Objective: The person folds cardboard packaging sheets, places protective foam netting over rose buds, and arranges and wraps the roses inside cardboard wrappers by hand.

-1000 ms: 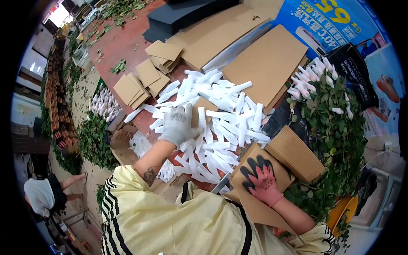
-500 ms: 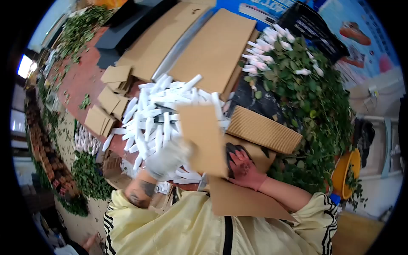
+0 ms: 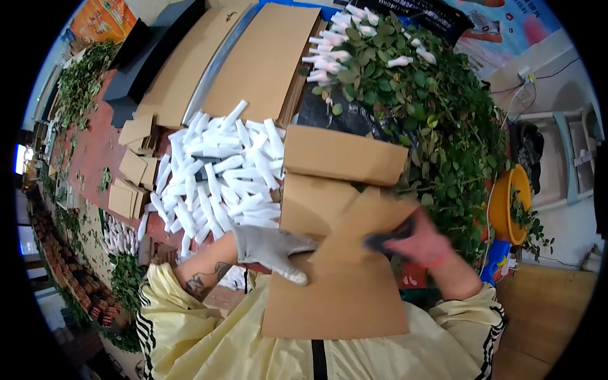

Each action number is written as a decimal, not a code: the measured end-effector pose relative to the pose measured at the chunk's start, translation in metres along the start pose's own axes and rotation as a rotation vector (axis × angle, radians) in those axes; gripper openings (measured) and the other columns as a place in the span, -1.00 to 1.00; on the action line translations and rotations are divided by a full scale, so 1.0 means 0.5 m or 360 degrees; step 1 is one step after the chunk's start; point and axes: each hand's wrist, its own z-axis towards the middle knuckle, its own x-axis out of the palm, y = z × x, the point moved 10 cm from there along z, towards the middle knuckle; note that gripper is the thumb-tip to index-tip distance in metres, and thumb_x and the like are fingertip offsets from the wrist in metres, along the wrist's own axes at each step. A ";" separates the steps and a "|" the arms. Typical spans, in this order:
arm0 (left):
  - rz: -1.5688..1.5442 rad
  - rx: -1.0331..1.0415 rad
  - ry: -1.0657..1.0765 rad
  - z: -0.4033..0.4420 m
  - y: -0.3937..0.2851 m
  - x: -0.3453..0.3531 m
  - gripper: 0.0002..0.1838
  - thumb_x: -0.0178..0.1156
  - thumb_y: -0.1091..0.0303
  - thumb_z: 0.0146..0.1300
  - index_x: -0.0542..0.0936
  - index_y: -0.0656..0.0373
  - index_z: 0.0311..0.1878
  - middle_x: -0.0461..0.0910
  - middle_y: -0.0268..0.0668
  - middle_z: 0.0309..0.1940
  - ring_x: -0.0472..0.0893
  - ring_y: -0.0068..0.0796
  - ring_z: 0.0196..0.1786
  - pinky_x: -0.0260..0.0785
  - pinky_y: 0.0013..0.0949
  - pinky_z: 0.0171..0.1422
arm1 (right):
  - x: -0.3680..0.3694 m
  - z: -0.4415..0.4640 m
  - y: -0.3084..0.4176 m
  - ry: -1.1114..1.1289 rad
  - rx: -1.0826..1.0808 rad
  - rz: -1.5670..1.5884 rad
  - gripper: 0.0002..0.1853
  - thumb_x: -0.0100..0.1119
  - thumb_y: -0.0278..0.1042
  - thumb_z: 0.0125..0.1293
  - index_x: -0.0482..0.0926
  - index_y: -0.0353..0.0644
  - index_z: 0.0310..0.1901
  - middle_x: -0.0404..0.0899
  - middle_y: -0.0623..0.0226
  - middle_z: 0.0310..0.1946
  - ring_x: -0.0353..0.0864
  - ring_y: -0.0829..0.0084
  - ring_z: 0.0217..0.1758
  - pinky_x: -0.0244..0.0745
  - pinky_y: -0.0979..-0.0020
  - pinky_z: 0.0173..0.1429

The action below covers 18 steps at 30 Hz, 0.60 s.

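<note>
My left hand (image 3: 269, 250), in a pale grey glove, has its thumb and fingers apart. Its fingertips are at the left edge of the cardboard, and I cannot tell whether they touch it. My right hand (image 3: 421, 240), in a reddish glove with a dark part, is smeared by motion. It grips a small cardboard piece (image 3: 361, 228) by its right side, tilted over a larger cardboard sheet (image 3: 335, 297) at my lap. Beyond lies a folded cardboard strip (image 3: 345, 155) on more cardboard. Left of it is a heap of white foam net sleeves (image 3: 218, 183).
Stacked cardboard sheets (image 3: 263, 63) lie at the back, with small cardboard pieces (image 3: 126, 197) to the left. Leafy stems (image 3: 437, 139) with white-sleeved heads (image 3: 329, 60) fill the right side. A yellow bucket (image 3: 519, 202) stands at far right.
The small cardboard piece has gone from upright near my left hand to tilted in my right hand. My left hand has come down and opened. The camera view has shifted.
</note>
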 end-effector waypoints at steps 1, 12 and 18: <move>0.0414 -0.0220 -0.0089 0.005 0.019 -0.007 -0.22 0.24 -0.03 0.13 0.29 0.33 0.27 0.33 -0.10 0.25 0.40 -0.27 0.24 0.20 -0.21 0.31 | -0.023 -0.023 0.049 -0.0157 -0.0182 0.0722 -0.27 0.43 -0.39 -0.04 0.32 -0.27 0.20 0.47 0.16 0.08 0.55 0.38 0.07 0.51 0.36 0.07; 0.1796 -0.0970 -0.0868 0.009 0.039 -0.020 -0.78 0.12 0.32 0.12 0.52 0.10 -0.15 0.58 -0.27 -0.29 0.62 -0.27 -0.18 0.45 -0.23 -0.15 | 0.034 0.102 -0.193 0.0200 0.0703 0.0534 -0.61 0.23 -0.39 0.15 0.49 -0.33 0.02 0.60 0.37 -0.16 0.59 0.51 -0.19 0.50 0.46 -0.11; 0.1698 -0.0570 -0.1095 -0.023 -0.012 -0.009 -0.77 0.12 0.31 0.09 0.55 0.11 -0.17 0.52 -0.19 -0.12 0.52 -0.23 0.02 0.38 -0.19 0.01 | -0.011 0.160 -0.199 -0.0252 -0.0102 -0.0675 -0.63 0.21 -0.37 0.10 0.48 -0.42 -0.10 0.61 0.12 -0.34 0.65 0.38 -0.42 0.55 0.42 -0.32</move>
